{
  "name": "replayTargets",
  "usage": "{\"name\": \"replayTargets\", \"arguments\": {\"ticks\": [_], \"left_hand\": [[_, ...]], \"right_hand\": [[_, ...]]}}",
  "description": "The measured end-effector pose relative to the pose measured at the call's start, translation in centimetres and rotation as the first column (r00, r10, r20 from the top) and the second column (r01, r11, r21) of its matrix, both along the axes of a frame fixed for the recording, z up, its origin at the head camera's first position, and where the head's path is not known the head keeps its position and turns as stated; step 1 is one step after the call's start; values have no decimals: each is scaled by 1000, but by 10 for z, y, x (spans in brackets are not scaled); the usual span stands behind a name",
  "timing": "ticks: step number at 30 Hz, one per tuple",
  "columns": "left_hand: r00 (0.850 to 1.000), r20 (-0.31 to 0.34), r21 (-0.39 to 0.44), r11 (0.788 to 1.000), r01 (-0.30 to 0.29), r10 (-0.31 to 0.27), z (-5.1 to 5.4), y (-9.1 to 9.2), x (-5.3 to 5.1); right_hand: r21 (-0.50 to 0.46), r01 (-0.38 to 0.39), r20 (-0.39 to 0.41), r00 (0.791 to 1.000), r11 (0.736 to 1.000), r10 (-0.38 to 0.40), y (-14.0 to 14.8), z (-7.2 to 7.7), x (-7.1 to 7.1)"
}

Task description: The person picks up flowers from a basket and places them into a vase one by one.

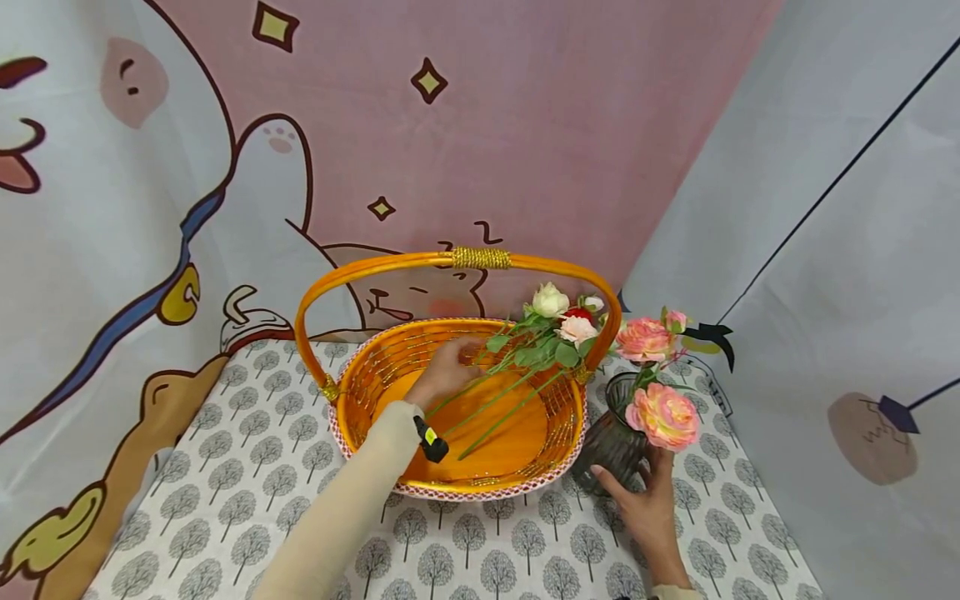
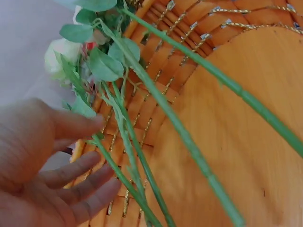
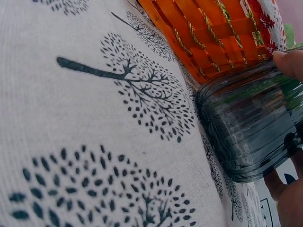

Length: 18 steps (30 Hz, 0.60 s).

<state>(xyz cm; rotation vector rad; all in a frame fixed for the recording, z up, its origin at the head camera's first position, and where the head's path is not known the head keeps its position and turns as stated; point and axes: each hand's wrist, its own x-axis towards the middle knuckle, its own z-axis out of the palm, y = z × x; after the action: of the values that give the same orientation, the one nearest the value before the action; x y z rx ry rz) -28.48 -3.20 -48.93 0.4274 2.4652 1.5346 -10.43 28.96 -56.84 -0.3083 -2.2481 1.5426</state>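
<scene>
Green-stemmed cream, pink and red flowers (image 1: pixel 566 356) lean on the far right rim of an orange woven basket (image 1: pixel 495 486)

We see their stems slant down over the basket's floor. Our left hand (image 1: pixel 450 371) is relaxed, fingers extended beside the stems; we can't make out whether it touches them. Near the right edge of the tree-printed, white-covered worktop (image 1: pixel 435 525), our right hand (image 1: pixel 647 508) grips a dark, translucent, ribbed vase (image 1: pixel 611 446) bearing ruffled pink-and-yellow blooms (image 1: pixel 663 417). The basket stands toward the worktop's far edge.
</scene>
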Motion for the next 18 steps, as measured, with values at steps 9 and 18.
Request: {"name": "replayTargets", "arguments": {"ticks": [9, 18], "left_hand": [[998, 23, -91, 994, -64, 66, -11, -1, -6], [998, 26, 0, 998, -63, 63, -11, -5, -5]], "right_hand": [[-7, -5, -11, 1000, 1000, 4, 1, -3, -2], [-9, 3, -9, 1000, 1000, -3, 0, -4, -3]]}}
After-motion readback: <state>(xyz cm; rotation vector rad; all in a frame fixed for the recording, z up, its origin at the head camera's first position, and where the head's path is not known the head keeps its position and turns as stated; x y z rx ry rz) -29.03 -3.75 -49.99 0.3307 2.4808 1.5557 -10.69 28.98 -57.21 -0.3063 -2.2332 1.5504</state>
